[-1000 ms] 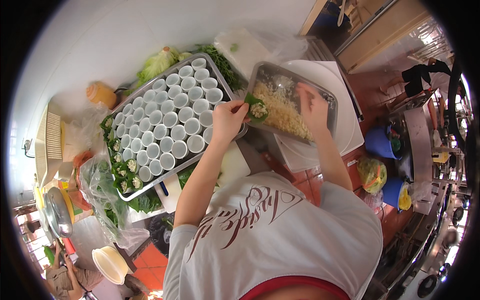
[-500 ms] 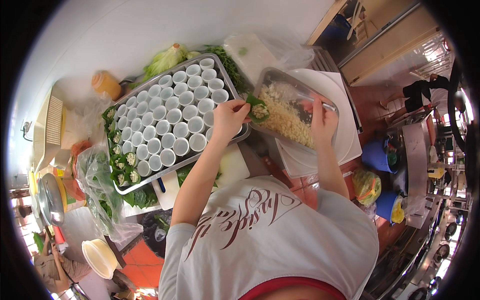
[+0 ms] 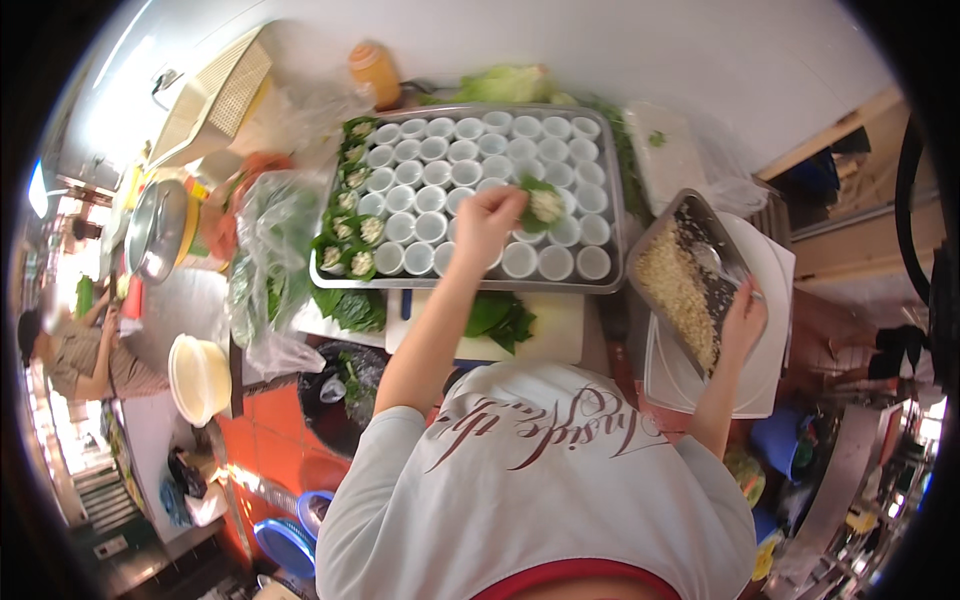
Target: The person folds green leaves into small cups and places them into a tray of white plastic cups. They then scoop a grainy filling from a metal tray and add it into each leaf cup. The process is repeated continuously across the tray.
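My left hand [image 3: 488,218] is closed on a filled leaf [image 3: 543,206], a green leaf topped with white chopped filling. It hangs over a large metal tray [image 3: 500,284] packed with rows of small white cups [image 3: 436,173]. Along the tray's left side sit several more filled leaves [image 3: 361,263]. Farther right, my right hand [image 3: 741,318] grips a metal spoon [image 3: 722,262] by its handle. The spoon's bowl is inside a metal pan [image 3: 756,338], beside a heap of pale chopped filling [image 3: 678,285].
Green leaves [image 3: 500,318] lie on a cutting board [image 3: 557,325] nearest me. Left of the tray are a plastic bag of greens [image 3: 272,270] and a yellow tub [image 3: 199,379]. A lettuce [image 3: 505,84] and an orange-capped jar [image 3: 373,75] stand behind it. Another person [image 3: 100,350] is at far left.
My left hand has carried the filled leaf left from beside the filling pan to over the cups. My right hand still holds the spoon at the pan. The whole view has turned.
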{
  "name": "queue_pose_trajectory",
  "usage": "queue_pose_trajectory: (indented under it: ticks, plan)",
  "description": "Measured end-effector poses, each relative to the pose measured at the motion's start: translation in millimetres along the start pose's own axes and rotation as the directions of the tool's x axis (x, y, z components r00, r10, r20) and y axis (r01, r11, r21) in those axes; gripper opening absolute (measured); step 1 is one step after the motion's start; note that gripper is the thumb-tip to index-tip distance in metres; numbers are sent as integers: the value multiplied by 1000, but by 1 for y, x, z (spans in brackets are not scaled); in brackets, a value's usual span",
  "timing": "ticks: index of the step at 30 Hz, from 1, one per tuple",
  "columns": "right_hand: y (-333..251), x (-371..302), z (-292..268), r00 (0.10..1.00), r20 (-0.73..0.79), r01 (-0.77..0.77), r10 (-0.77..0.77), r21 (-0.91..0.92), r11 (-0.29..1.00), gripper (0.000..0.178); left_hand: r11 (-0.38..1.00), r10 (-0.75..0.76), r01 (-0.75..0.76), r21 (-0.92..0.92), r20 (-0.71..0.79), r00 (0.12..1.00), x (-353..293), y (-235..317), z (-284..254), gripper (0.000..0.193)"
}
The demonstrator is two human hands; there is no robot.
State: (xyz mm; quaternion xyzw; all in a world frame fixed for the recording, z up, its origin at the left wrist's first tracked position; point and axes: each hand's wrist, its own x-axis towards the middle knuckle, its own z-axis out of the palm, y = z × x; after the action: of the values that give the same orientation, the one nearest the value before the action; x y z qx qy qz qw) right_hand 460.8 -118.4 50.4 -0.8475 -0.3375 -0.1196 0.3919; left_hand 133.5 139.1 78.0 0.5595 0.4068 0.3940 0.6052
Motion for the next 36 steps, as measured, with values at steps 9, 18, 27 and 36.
queue_pose_trajectory:
  ticks: [9,18,27,36]
  plan:
    - [-3,5,-12,971,-225,-64,77,64,996,37,677,321,91,730,-404,856,31,-15,-193,18]
    - [-62,4,-6,990,-100,108,-95,126,986,27,-46,375,162,986,-133,917,38,-27,-190,18]
    - [-96,-13,-1,962,20,254,-274,319,913,16,192,619,-325,926,142,772,-38,8,-122,9]
    - [-151,-34,14,896,217,239,-387,499,833,9,632,278,-499,593,427,860,-128,-52,-89,22]
